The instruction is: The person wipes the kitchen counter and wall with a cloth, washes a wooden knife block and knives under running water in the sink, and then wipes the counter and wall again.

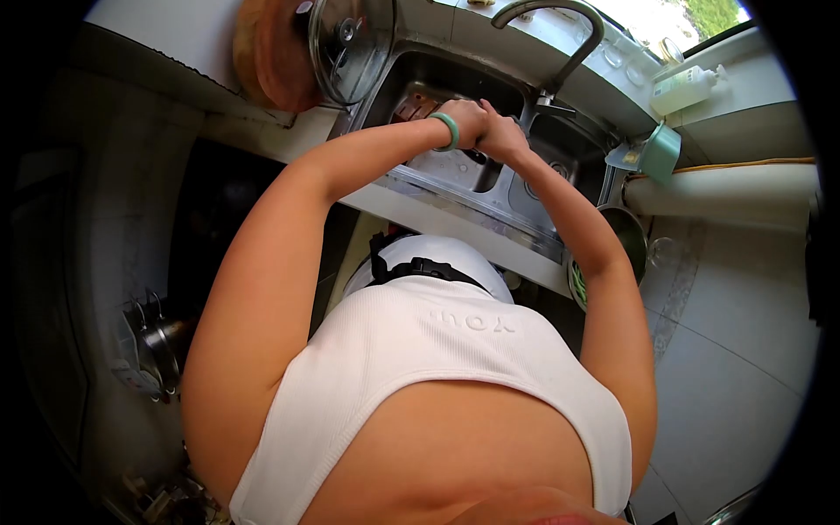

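Note:
My left hand (465, 122), with a green bangle (450, 131) at the wrist, and my right hand (502, 137) meet over the left basin of the steel sink (411, 66). Both look closed, fingers curled and pressed against each other. What lies between them is hidden, though a small dark shape shows just below. A reddish-brown object (415, 107) lies in the basin left of my left hand; its kind is unclear. The curved faucet (584, 52) rises behind my hands, and the smaller right basin (551, 166) is beside my right wrist.
A round wooden cutting board (267, 57) and a glass pot lid (352, 44) stand left of the sink. At the right are a pump bottle (684, 89), a mint-green container (660, 152) and a white pipe (726, 194). A bowl (626, 241) with something green sits below my right forearm.

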`<state>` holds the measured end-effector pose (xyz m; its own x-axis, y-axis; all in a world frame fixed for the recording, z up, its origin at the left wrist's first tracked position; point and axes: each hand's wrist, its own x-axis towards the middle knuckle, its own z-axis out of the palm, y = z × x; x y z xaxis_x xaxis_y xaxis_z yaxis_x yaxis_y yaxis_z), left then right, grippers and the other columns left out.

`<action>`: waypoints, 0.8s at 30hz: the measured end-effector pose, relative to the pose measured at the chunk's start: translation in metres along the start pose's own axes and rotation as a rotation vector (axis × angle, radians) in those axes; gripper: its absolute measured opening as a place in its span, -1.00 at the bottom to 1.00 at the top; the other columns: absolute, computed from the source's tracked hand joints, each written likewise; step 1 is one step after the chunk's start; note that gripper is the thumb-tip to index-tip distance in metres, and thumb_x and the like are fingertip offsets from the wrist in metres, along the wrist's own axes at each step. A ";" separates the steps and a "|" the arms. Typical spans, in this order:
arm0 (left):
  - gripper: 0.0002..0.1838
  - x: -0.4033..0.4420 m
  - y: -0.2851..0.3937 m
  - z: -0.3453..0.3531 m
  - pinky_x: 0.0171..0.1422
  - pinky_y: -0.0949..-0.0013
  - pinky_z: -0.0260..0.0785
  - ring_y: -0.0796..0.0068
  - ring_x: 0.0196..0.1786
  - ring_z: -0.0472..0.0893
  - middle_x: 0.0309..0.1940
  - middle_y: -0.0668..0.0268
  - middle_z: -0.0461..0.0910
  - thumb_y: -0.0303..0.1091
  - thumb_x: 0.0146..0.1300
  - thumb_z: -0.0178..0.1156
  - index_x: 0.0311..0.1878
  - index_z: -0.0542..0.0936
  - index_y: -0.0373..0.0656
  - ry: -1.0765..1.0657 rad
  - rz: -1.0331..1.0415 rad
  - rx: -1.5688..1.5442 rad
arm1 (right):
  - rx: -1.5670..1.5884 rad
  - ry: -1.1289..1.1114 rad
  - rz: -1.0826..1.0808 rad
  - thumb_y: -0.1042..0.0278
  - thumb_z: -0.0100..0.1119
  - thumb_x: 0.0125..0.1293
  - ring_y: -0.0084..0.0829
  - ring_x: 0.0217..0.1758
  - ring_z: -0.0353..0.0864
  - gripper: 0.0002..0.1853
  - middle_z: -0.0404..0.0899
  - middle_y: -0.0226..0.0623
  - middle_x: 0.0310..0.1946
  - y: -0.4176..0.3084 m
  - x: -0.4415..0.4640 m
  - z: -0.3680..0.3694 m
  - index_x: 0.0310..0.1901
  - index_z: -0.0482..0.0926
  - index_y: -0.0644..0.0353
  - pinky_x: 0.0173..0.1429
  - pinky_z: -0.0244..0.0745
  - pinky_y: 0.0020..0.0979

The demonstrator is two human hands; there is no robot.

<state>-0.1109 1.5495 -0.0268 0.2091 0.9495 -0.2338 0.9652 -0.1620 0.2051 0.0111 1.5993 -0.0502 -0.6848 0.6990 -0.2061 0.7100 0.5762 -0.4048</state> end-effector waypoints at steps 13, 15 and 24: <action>-0.79 0.002 -0.014 0.035 -0.03 0.12 0.44 0.00 -0.19 0.61 -0.35 -0.02 0.61 -0.38 -0.12 0.21 -0.35 0.61 -0.21 0.087 -0.175 -0.283 | -0.100 0.033 -0.061 0.34 0.23 -0.06 0.04 -0.28 0.63 -0.05 0.59 0.12 -0.37 -0.002 -0.001 0.013 0.41 -0.04 -0.03 -0.16 0.52 -0.07; -0.78 0.002 -0.011 0.035 0.00 0.13 0.45 0.03 -0.15 0.61 -0.31 0.00 0.62 -0.38 -0.10 0.21 -0.32 0.63 -0.20 0.141 -0.231 -0.293 | -0.085 0.071 -0.071 0.31 0.23 -0.05 0.07 -0.28 0.61 -0.09 0.59 0.13 -0.38 0.006 0.002 0.018 0.39 0.02 -0.03 -0.16 0.50 -0.04; -0.24 0.061 -0.017 0.168 0.22 0.32 0.31 0.11 0.10 0.49 0.01 -0.03 0.50 -0.24 -0.31 0.41 0.11 0.45 -0.13 0.270 -0.867 -0.881 | 0.594 -0.145 0.080 0.41 0.38 -0.19 -0.51 -0.41 0.53 -0.69 0.60 -0.40 -0.45 0.108 0.058 0.131 -0.34 0.59 0.32 -0.30 0.41 -0.36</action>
<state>-0.0887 1.5651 -0.2040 -0.5767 0.6956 -0.4284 0.3162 0.6736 0.6681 0.0264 1.6469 -0.2229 -0.6780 0.6417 -0.3586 0.5760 0.1608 -0.8015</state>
